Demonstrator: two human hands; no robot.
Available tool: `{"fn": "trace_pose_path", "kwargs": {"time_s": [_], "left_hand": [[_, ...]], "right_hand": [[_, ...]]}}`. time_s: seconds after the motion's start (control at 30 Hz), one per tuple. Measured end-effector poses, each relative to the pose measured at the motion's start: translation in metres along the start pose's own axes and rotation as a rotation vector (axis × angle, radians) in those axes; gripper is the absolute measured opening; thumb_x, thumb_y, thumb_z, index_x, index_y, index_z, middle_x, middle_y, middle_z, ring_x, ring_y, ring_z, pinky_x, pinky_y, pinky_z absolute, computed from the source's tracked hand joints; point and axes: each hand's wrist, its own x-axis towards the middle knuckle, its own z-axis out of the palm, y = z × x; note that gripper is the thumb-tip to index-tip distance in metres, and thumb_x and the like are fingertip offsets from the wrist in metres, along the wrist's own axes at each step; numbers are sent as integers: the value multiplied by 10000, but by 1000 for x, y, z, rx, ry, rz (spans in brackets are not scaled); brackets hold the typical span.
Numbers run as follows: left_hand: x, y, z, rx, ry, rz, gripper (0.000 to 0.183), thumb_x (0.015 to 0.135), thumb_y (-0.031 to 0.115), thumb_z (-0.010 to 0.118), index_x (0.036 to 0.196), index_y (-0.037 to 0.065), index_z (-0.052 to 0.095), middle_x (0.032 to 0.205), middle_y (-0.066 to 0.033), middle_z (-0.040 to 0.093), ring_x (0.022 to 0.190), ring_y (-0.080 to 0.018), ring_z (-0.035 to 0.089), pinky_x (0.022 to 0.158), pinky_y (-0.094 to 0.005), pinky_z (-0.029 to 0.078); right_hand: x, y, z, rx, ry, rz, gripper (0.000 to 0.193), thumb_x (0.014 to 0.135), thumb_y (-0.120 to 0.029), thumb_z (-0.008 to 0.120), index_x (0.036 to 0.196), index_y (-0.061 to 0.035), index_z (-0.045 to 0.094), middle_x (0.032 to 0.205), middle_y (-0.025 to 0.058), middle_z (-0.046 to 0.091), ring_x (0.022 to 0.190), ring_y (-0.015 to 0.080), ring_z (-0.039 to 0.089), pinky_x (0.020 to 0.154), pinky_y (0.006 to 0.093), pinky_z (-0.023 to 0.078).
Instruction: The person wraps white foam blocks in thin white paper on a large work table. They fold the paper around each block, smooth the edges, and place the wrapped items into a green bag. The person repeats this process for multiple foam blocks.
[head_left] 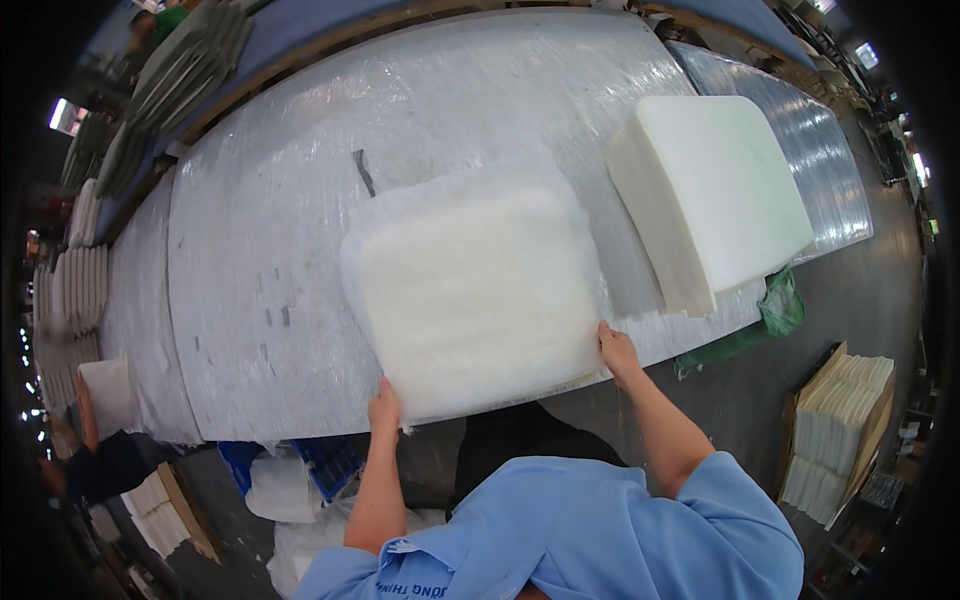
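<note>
A roughly square white padding sheet (480,290) with soft, fuzzy edges lies flat on the plastic-wrapped table (270,200) in front of me. My left hand (384,408) is closed on its near left corner, thumb uppermost. At its near right edge, my right hand (618,352) grips the padding in the same way. The fingers of both hands are partly hidden. To the right of the sheet stands a thick stack of white foam pads (725,190) with rounded far corners, apart from my hands.
Green plastic (782,303) hangs off the table's right near edge. On the floor at right is a box of stacked white pads (838,430); at lower left, a blue crate (325,465) with white material. Another person's arm (88,415) reaches a white pad at far left.
</note>
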Motion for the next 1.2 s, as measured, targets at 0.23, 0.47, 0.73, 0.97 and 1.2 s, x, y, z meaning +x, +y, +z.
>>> {"fn": "trace_pose_path", "kwargs": {"time_s": [0.23, 0.47, 0.73, 0.97, 1.2], "left_hand": [[53, 38, -22, -658, -96, -15, 610, 1034, 557, 565, 1334, 28, 620, 1127, -75, 673, 873, -163, 608, 775, -355, 511], [82, 72, -13, -852, -345, -15, 328, 1025, 365, 685, 1149, 62, 670, 978, -7, 687, 833, -146, 613, 752, -320, 498], [96, 74, 0, -370, -47, 162, 130, 1005, 149, 642, 1012, 44, 719, 920, -50, 716, 801, -166, 628, 737, -336, 501], [88, 95, 1, 244, 236, 283, 183, 899, 205, 695, 992, 63, 763, 987, -165, 763, 922, -378, 712, 828, -454, 552], [89, 101, -4, 211, 82, 154, 230, 920, 229, 670, 956, 14, 744, 953, -162, 751, 868, -344, 705, 774, -462, 529]], "right_hand": [[60, -40, -7, 243, 248, -301, 503, 1054, -393, 609, 1427, -55, 587, 1173, 42, 699, 1082, 186, 630, 931, 352, 498], [102, -54, -5, 669, -272, 3, 247, 1049, -283, 652, 1193, -82, 667, 1037, 1, 697, 974, 123, 629, 839, 324, 520], [128, -42, 24, 363, 9, -57, 188, 996, -188, 683, 1028, -20, 762, 900, 7, 724, 817, 115, 624, 738, 297, 504], [115, -71, 20, -258, 233, -158, 181, 927, -204, 692, 1028, -74, 768, 924, 139, 749, 859, 288, 703, 773, 418, 530], [92, -86, 22, -162, 310, -158, 258, 980, -277, 640, 951, -25, 687, 880, 133, 719, 854, 275, 683, 787, 411, 517]]}}
